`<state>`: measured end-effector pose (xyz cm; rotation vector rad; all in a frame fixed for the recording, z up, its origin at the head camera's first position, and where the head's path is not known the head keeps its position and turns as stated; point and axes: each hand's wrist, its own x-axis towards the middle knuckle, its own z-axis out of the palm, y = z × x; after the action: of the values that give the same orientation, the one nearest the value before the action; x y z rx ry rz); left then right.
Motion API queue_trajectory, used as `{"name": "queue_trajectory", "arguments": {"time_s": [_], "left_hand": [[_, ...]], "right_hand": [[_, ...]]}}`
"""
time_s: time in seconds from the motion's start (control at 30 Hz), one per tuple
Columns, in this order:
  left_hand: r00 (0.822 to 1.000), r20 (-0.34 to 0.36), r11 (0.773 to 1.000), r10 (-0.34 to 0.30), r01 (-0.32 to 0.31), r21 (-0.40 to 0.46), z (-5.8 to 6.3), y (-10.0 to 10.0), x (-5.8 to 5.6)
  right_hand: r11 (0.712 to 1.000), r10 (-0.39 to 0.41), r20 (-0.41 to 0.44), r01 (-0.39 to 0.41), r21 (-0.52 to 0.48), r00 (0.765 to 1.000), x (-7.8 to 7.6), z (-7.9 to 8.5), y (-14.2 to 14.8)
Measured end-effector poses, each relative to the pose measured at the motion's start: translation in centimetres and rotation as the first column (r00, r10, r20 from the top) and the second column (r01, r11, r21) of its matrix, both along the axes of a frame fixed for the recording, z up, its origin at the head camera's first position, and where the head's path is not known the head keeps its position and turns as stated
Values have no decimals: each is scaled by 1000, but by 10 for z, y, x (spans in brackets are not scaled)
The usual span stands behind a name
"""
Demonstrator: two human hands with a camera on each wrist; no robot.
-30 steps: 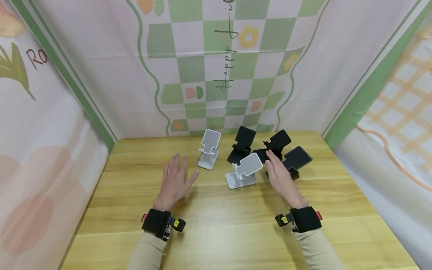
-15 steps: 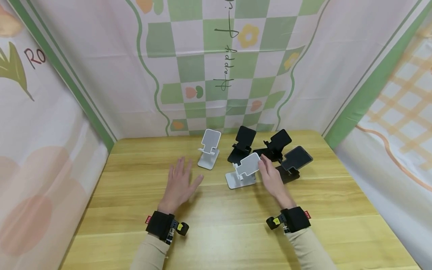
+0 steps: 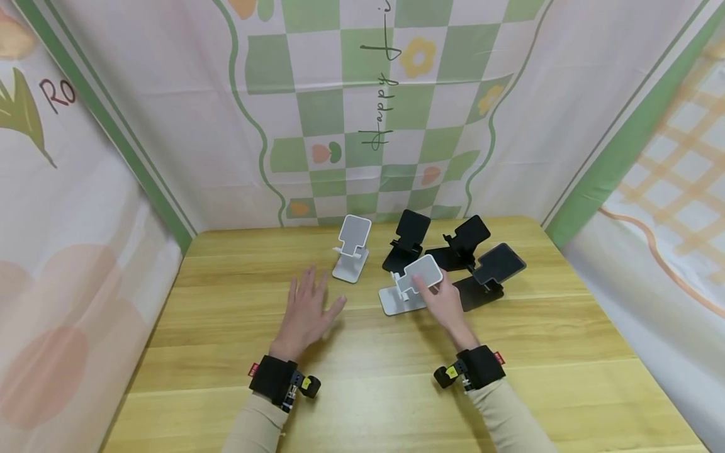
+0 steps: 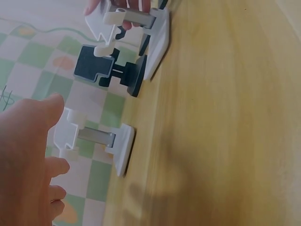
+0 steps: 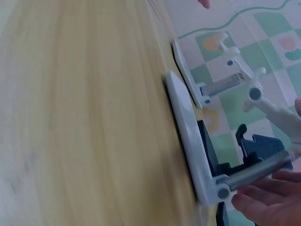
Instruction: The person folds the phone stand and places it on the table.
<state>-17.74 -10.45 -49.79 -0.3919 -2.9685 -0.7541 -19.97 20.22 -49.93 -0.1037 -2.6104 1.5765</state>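
Head view: there's a pale wooden table with a green-and-white checked fabric backdrop behind it, and it's pretty crowded right of centre. A matte black folding phone stand sits just behind the busy spot, a second black folding stand is to the right of that, and a dark stand with a grey-edged plate is right beside the right hand. Over at the left rear there's a white-framed grey phone stand. The one being handled is the front white stand with a grey-padded plate, near the middle, in front of the first black one. The right hand pinches its plate, thumb on the grey face, other fingers mostly hidden behind. The left hand is spread and holding nothing, fingertips pointing toward the backdrop. The front stand's base runs roughly left to right; the plate leans, hooked lip to the left, far end up and right.

Left wrist view: left hand's fingers are loose, near the white-framed stand, with a dark stand farther along. The right hand's fingers show behind the front stand up top.

Right wrist view: the front stand's base stretches away lengthwise, silver stem slanting up off it. Fingers sit right by the stem; can't tell if they touch it.
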Motion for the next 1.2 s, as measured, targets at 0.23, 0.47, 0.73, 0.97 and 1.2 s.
{"name": "queue_trajectory", "arguments": {"time_s": [0.23,0.47,0.73,0.97,1.2], "left_hand": [[999,23,1000,-27,27,15,-6,4,1],[998,58,1000,-26,26,7,-9,8,3],[998,49,999,-26,25,22,-13,10,6],[998,59,990,-34,26,141,-17,13,7],[995,95,971,-20,-3,239,-27,17,6]], "right_hand": [[998,-47,-13,47,-36,999,4,-3,-11],[994,-103,-5,103,41,995,4,-3,-18],[990,-121,-60,125,69,991,2,-6,-19],[992,-105,-95,111,57,990,0,-5,-15],[993,-65,-163,79,82,984,-1,7,-11]]}}
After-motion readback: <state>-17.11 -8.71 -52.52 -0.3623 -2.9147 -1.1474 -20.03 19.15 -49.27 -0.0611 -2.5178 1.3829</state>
